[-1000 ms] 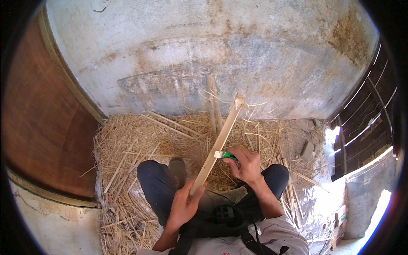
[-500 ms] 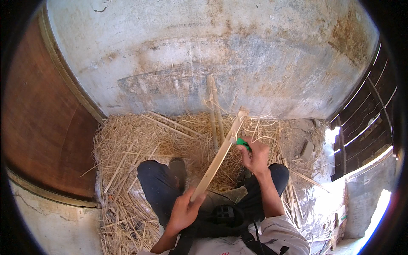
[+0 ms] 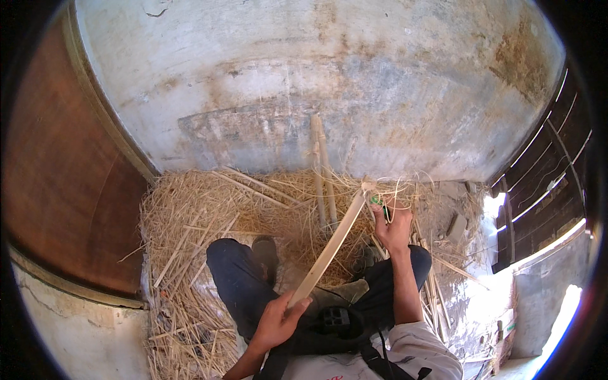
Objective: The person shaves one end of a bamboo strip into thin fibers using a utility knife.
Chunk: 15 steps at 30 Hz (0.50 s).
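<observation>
A long, pale bamboo strip (image 3: 327, 252) slants away from my lap toward the wall. My left hand (image 3: 280, 318) is closed round its near end. Close to its frayed far tip (image 3: 368, 186), my right hand (image 3: 394, 229) grips a small green-handled knife (image 3: 377, 201). Thin, curled shavings (image 3: 400, 190) hang about the tip and over my right fingers, partly covering the knife. Its blade cannot be made out.
Two bamboo poles (image 3: 322, 168) lean against the stained wall (image 3: 253, 76). Straw-like shavings (image 3: 183, 209) and loose strips cover the floor around my bent legs. A brick-like block (image 3: 456, 227) lies at the right. A brown wooden panel (image 3: 69, 183) stands at the left.
My right hand with the knife has moved along the strip toward its far tip. That far end has dropped slightly nearer and to the right. My left hand keeps its grip.
</observation>
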Motion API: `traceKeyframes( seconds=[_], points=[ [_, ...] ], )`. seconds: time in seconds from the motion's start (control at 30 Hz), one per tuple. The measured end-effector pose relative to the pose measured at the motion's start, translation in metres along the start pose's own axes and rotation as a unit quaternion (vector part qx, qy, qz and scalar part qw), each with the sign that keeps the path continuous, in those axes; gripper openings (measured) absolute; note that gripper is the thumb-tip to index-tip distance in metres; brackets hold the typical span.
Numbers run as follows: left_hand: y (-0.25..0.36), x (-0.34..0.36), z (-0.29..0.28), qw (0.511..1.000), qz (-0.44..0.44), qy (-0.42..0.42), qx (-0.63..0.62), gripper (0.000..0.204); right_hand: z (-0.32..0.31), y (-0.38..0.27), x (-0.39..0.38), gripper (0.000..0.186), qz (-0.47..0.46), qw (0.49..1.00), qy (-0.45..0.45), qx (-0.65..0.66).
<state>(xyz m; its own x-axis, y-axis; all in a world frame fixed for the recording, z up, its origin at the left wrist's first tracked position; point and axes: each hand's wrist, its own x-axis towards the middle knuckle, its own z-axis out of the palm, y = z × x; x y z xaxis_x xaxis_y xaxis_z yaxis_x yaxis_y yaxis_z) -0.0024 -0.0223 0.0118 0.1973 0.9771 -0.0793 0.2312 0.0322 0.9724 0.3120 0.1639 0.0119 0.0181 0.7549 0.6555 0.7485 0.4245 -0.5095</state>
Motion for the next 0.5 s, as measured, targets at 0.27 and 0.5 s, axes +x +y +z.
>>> traceKeyframes(
  seconds=[0.27,0.5],
  points=[
    [0.007,0.000,-0.008,0.999,-0.013,0.001,0.029,0.032,0.010,0.019,-0.006,0.030,0.150,0.939,-0.043,0.308],
    [-0.010,0.010,-0.032,0.991,0.002,0.007,0.137,0.026,-0.015,0.017,0.014,0.036,0.270,0.882,0.041,0.384]
  ],
)
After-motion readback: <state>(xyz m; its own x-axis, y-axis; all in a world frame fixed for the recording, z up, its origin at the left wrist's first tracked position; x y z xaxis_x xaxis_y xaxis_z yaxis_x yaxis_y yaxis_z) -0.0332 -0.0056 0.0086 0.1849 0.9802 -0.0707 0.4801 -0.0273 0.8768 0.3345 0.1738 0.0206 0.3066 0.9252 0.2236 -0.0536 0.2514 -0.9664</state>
